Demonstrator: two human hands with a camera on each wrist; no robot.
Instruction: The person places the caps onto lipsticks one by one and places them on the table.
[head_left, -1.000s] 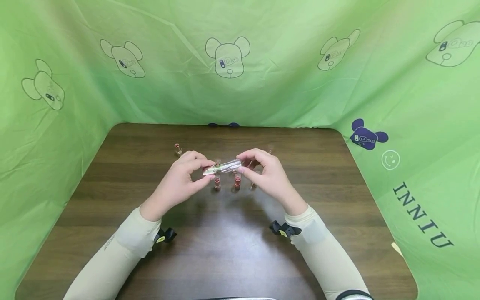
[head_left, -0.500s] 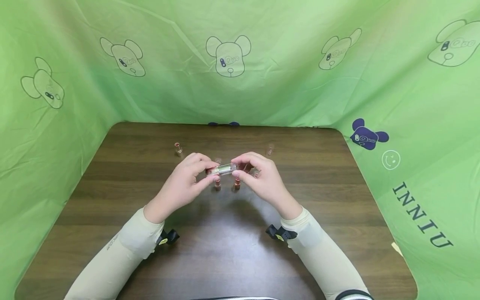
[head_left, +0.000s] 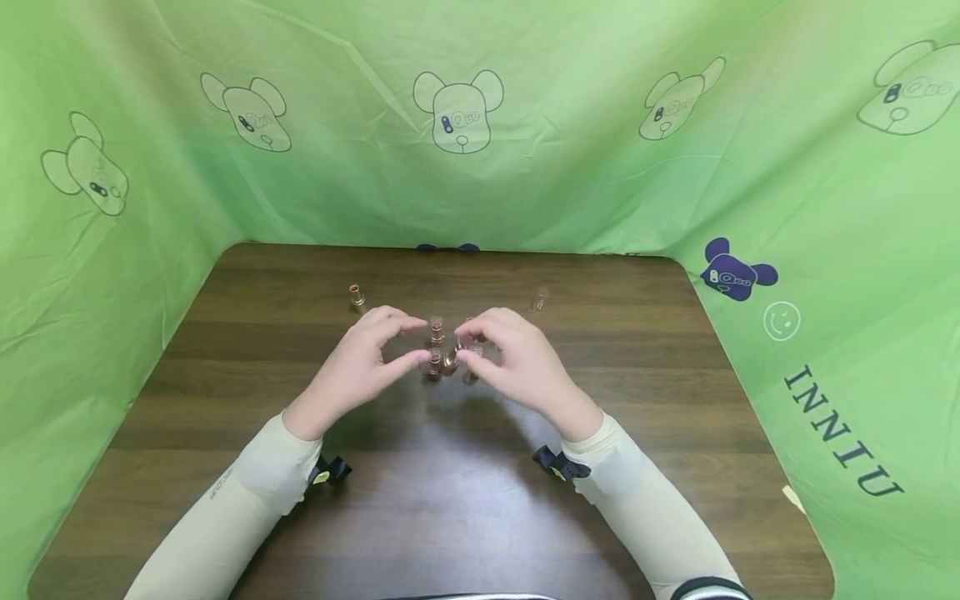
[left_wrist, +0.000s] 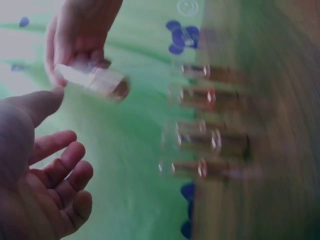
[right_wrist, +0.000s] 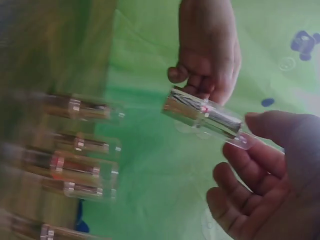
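My right hand [head_left: 517,354] pinches a shiny lipstick tube [right_wrist: 205,116] with a clear cap, thumb and forefinger at the cap's end. From the head camera the tube is partly behind the fingers, tilted, its base pointing down toward the near side. My left hand [head_left: 367,354] is just left of it, thumb and forefinger spread apart around nothing. Between and behind the hands several capped lipsticks [head_left: 437,333] stand upright in a group on the table; the left wrist view shows more standing lipsticks [left_wrist: 210,97], blurred.
A lone red-and-gold tube [head_left: 356,297] stands at the back left of the brown wooden table [head_left: 465,500]. A small clear piece [head_left: 539,301] is at the back right. Green printed cloth [head_left: 457,200] walls the table in at the back and sides.
Both hands held the tube level between them earlier. The left hand has let go and moved slightly left; the tube has tilted down in the right hand, which has moved slightly left.
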